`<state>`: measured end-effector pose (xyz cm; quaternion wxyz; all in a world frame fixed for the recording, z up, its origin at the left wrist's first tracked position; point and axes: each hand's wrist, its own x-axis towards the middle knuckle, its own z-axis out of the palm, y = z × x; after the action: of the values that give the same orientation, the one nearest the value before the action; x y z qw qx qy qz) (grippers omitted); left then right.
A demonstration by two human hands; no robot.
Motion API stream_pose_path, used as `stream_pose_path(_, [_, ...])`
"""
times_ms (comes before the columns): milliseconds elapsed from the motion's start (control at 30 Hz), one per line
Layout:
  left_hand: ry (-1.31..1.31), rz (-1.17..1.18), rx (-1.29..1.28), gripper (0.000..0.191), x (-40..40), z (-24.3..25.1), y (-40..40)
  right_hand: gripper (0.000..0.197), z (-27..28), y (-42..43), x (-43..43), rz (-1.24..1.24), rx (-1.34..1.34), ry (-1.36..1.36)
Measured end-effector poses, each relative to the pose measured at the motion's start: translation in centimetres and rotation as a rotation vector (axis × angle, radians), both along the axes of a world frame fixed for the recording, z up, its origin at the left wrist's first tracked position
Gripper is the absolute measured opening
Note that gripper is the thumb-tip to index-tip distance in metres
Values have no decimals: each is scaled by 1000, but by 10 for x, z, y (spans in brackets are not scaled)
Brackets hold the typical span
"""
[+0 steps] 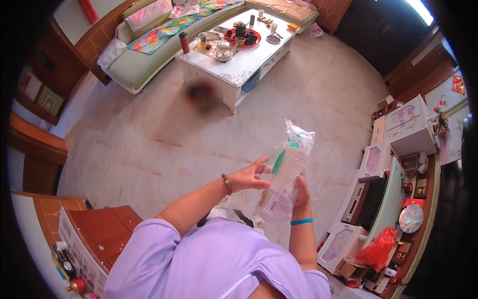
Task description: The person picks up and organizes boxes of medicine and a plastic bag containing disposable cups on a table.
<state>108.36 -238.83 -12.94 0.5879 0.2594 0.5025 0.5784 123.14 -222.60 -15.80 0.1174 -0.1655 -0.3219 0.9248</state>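
Observation:
A clear plastic sleeve of stacked disposable cups (pixel 288 164) is held up in front of my body, its upper end leaning right. It bears green and pink print, and the film is crumpled at the top. My right hand (pixel 301 190) grips the lower right side of the sleeve, thumb along the near face and the other fingers mostly hidden behind it. On the opposite side, my left hand (pixel 251 176) has its thumb and fingers spread, the tips close to the film. Whether they touch it, I cannot tell.
Ahead stands a white coffee table (pixel 201 66) with a red tray (pixel 252 42), a glass teapot (pixel 223 52) and a red flask (pixel 184 42). A green sofa (pixel 140 71) lies behind it. Cabinets (pixel 407 119) line the right; a brown wooden top (pixel 101 228) is at lower left.

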Motion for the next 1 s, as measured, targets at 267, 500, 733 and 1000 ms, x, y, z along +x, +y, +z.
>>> stream_pose_path(267, [-115,224,6,78,-37,-8,-26,66,8,-9,-64,112,126,-48])
stream_pose_path(500, [-8,478,-69,41,-68,-17,-60,63,-5,-28,-128,274,107,-118])
stream_pose_path(733, [110,863,-4,29,-129,-11,-125,82,10,-90,-238,526,110,-8])
stream_pose_path(1000, [436,1135,-80,29,-236,-1,-239,87,12,-206,-358,823,114,3])
